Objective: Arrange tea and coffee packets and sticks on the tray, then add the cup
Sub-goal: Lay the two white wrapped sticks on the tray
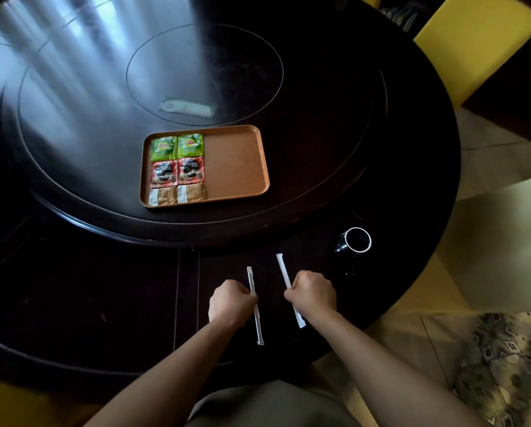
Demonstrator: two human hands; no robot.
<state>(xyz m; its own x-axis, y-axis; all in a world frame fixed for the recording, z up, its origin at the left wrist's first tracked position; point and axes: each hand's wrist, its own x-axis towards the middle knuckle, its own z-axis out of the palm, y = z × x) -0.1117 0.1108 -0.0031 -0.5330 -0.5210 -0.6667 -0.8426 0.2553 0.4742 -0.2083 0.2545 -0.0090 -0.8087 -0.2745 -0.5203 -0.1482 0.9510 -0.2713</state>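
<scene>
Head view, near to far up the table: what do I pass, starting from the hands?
Left hand and right hand, each gripping a wrapped stick → black cup → wooden tray → clear wrapper.

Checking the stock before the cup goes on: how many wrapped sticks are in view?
2: one stick in the left hand, one stick in the right hand, both off the tray.

Brown tray — black cup

A flat clear plastic wrapper lies near the middle of the round dark table. A yellow chair stands at the table's far right edge. A patterned rug covers the floor off its near right edge.
</scene>
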